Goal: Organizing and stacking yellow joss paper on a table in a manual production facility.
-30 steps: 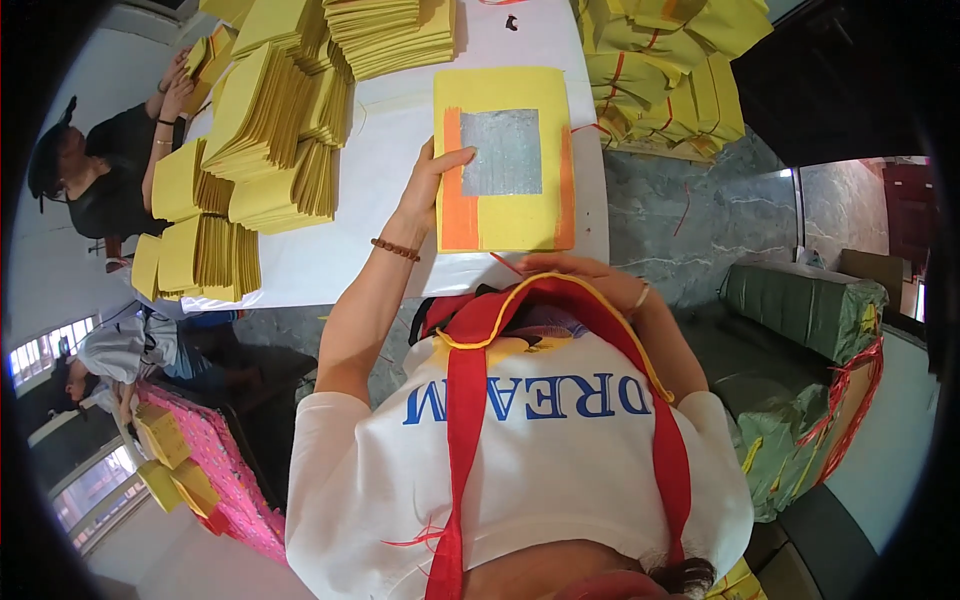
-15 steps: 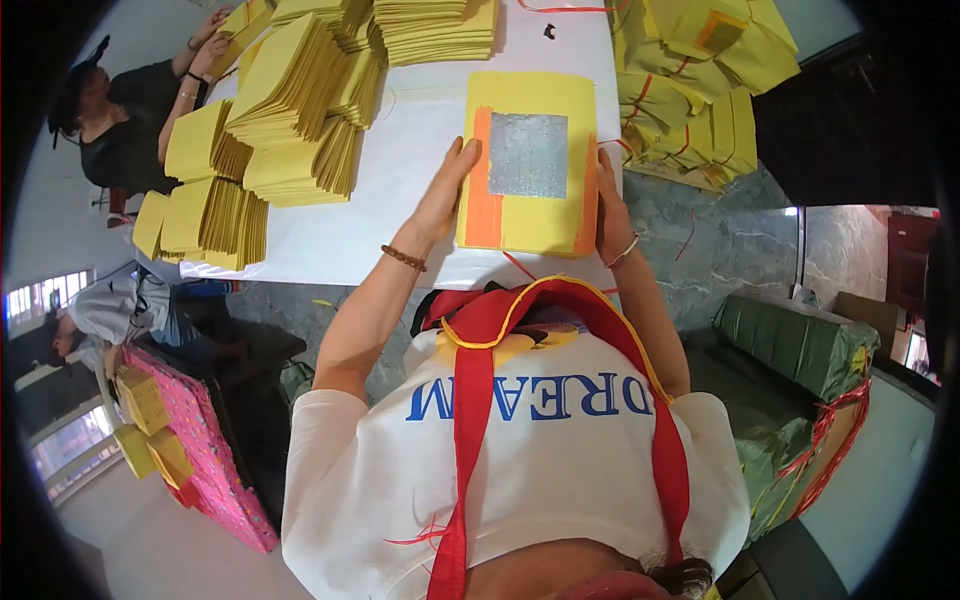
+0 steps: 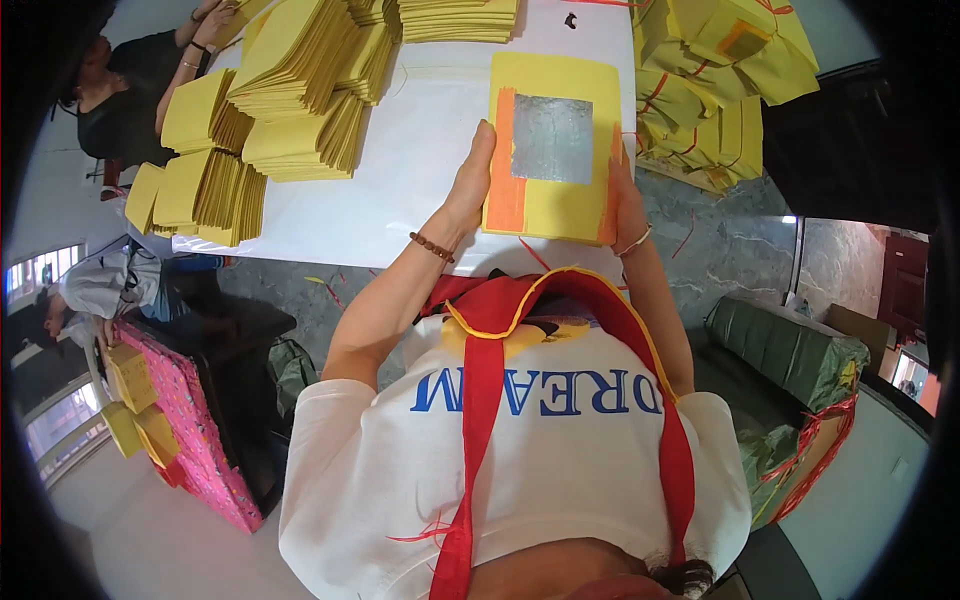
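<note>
Between my two hands is a stack of yellow joss paper [image 3: 556, 212], upright in the view at the near right of the white table. Its top sheet carries a silver foil square [image 3: 552, 140] and an orange strip [image 3: 504, 165] along the left; more orange shows down the right edge. My left hand [image 3: 472, 185] presses against the left side, thumb along the edge, other fingers mostly hidden. On the opposite side my right hand [image 3: 628, 205] grips the right edge, its fingers largely out of sight. Whether the stack touches the tabletop I cannot tell.
Several folded yellow paper piles [image 3: 290, 75] cover the table's [image 3: 420, 150] left and far parts. Tied yellow bundles [image 3: 700, 110] stand beyond its right edge. A person [image 3: 135, 100] handles paper at the far left. Green wrapped packages [image 3: 785, 350] lie at the right.
In the view, the paper stack and both hands sit slightly farther right and up. The table and piles have also shifted as the head view moved. Both hands keep their hold.
</note>
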The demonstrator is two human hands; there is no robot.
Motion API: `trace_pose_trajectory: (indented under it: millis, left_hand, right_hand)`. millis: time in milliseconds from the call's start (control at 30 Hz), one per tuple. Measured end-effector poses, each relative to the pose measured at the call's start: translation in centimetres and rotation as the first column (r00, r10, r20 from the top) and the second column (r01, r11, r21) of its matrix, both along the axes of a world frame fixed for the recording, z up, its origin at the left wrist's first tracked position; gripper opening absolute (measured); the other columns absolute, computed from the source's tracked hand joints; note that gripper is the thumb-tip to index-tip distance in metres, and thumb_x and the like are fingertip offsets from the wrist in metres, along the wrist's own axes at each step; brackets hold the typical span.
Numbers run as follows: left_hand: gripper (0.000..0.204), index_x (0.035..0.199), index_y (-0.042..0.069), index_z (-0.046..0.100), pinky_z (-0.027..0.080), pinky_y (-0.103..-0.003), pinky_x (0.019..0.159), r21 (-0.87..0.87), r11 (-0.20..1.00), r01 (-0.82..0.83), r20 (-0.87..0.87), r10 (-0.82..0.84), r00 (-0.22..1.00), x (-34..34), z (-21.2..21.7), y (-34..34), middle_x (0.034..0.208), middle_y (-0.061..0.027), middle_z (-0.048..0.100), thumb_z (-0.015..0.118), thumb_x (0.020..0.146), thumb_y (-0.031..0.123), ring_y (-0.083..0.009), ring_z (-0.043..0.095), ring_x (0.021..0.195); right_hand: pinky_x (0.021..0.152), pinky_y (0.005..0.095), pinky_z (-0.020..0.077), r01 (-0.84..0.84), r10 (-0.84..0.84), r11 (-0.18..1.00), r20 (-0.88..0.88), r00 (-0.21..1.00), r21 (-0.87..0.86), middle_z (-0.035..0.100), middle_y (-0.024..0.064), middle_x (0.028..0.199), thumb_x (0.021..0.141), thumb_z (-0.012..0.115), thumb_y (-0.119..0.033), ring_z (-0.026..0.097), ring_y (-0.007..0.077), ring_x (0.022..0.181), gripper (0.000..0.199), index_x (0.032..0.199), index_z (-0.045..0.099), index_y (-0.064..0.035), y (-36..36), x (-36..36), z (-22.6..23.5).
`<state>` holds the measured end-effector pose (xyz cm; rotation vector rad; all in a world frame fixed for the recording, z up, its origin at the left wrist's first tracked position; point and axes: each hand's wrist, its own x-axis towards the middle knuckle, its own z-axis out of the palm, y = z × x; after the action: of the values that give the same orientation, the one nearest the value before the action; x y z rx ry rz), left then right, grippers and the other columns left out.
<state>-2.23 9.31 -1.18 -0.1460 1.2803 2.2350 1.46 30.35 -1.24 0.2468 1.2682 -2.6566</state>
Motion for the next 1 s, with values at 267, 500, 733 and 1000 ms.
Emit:
trace_pose_trajectory:
  millis: [267, 500, 733, 1000]
  left_hand:
    - [0.075, 0.147, 0.001, 0.004, 0.023, -0.033, 0.112, -0.02, 1.0, 0.003, -0.05, -0.004, 0.999, -0.3, -1.1, -0.4, 0.153, -0.0125, 0.012, 0.033, 0.098, 0.049, -0.0217, 0.017, 0.14]
    - [0.06, 0.142, 0.004, 0.026, 0.034, -0.032, 0.105, 0.031, 0.999, 0.021, -0.037, -0.019, 0.999, 0.3, 1.6, -0.6, 0.139, -0.01, 0.038, 0.028, 0.1, 0.047, -0.0167, 0.039, 0.127]
    - [0.056, 0.142, 0.009, 0.029, 0.039, -0.032, 0.103, -0.093, 0.988, -0.126, -0.194, 0.106, 0.975, 0.0, -1.7, 0.2, 0.135, -0.0053, 0.045, 0.031, 0.1, 0.046, -0.0152, 0.045, 0.122]
    - [0.061, 0.141, 0.006, 0.029, 0.035, -0.035, 0.102, -0.361, 0.908, -0.214, -0.317, 0.096, 0.944, 0.0, 0.0, -2.4, 0.135, -0.0119, 0.039, 0.035, 0.098, 0.049, -0.0235, 0.044, 0.12]
  right_hand:
    - [0.093, 0.0336, 0.0466, 0.037, -0.04, 0.995, 0.032, 0.999, 0.097, 0.041, 0.0083, 0.136, 0.091, 0.054, -0.015, 0.048, 0.0205, 0.12, 0.067, 0.146, 0.018, -0.0116, -0.3, 0.2, 0.1]
    - [0.094, 0.0313, 0.0447, 0.085, -0.1, 0.974, 0.065, 0.993, 0.211, 0.041, 0.0078, 0.138, 0.091, 0.052, -0.013, 0.047, 0.0197, 0.12, 0.067, 0.148, 0.016, -0.0115, -0.2, 0.0, 1.1]
    - [0.097, 0.0319, 0.0412, 0.059, -0.071, 0.98, 0.06, 0.996, 0.189, 0.041, 0.0093, 0.138, 0.091, 0.053, -0.013, 0.045, 0.0202, 0.122, 0.065, 0.147, 0.019, -0.0085, 0.0, 0.2, 0.7]
    - [0.111, 0.0396, 0.0196, 0.401, 0.101, 0.352, -0.46, 0.882, 0.846, 0.022, 0.0149, 0.151, 0.087, 0.059, -0.021, 0.022, 0.0256, 0.138, 0.069, 0.144, 0.026, -0.0059, 3.2, 1.0, 0.6]
